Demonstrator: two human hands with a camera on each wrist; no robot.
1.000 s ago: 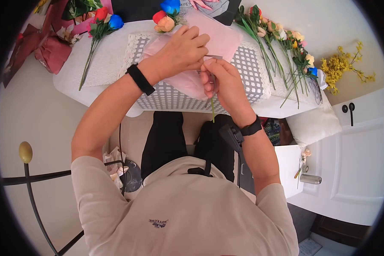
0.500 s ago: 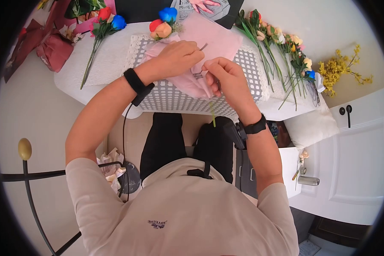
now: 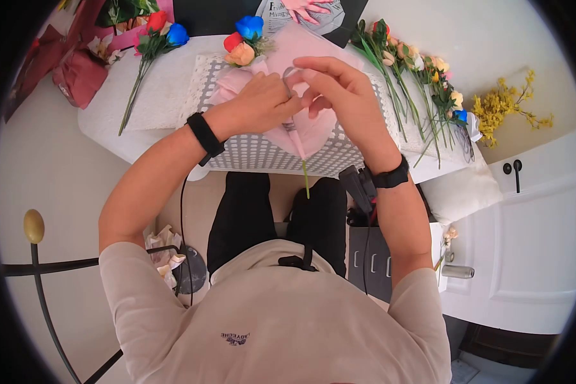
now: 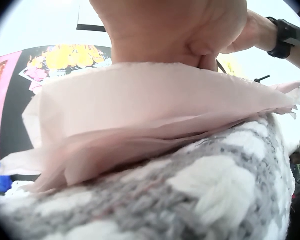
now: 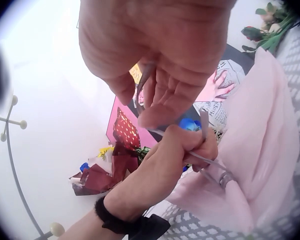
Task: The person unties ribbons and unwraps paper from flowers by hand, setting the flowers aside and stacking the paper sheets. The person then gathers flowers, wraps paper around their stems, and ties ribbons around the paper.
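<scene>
A bouquet in pink wrapping paper (image 3: 313, 131) lies on the table, its green stem (image 3: 306, 179) poking out past the near edge. Around its gathered neck runs a narrow grey ribbon (image 5: 224, 179). My left hand (image 3: 262, 99) is over the wrap and pinches the ribbon, with a short end standing up from its fingers in the right wrist view. Higher and to the right, my right hand (image 3: 342, 93) holds another stretch of the ribbon in bent fingers. In the left wrist view, the paper (image 4: 140, 95) hides the fingertips.
Red, blue and peach roses (image 3: 242, 45) show at the bouquet's head. Several loose flowers (image 3: 422, 77) lie along the right side, and a small bunch (image 3: 148, 57) on the left. A maroon-wrapped bouquet (image 3: 80, 80) stands at the back left. Grey-and-white woven cloth (image 3: 249, 150) covers the table's middle.
The hands drew apart with the ribbon, then came close again. My left hand is now lower over the neck, while my right hand has risen with its fingers more spread. The stem shifted slightly left.
</scene>
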